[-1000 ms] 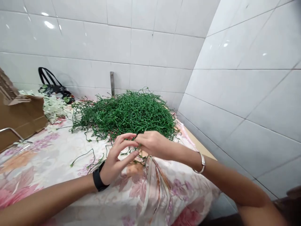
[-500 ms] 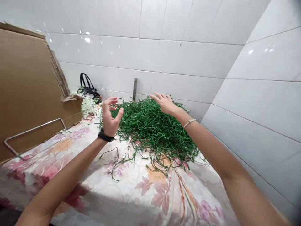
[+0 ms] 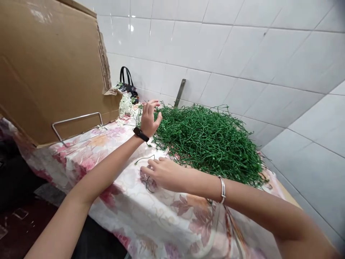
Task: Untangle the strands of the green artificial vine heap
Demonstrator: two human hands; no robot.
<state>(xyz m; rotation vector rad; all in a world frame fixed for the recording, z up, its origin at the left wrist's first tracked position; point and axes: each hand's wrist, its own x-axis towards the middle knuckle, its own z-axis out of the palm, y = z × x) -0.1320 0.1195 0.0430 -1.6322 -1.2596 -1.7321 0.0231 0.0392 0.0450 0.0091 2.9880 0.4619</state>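
A large heap of thin green plastic-looking stems (image 3: 207, 140) lies on the floral tablecloth (image 3: 159, 216). At the heap's left edge my left hand (image 3: 151, 118) is raised, thumb apart from the fingers, holding nothing visible; a black band circles its wrist. My right hand (image 3: 164, 172) is palm down, low over the cloth in front of the heap, its fingers apart and pointing left. Beside and under those fingers are a few loose stems (image 3: 146, 185), partly hidden by the hand. A silver bracelet is on the right wrist.
A big cardboard box (image 3: 61, 72) stands at the left, a bent metal wire frame (image 3: 78, 117) against it. White artificial flowers (image 3: 125, 105) and a black handbag (image 3: 128, 86) sit behind. White tiled walls (image 3: 229, 54) bound the back and right; a metal strip (image 3: 180, 92) leans there.
My right hand has come down from above the heap toward me and left, to the loose stems in front. The left hand stays raised beside the heap. The view has turned left.
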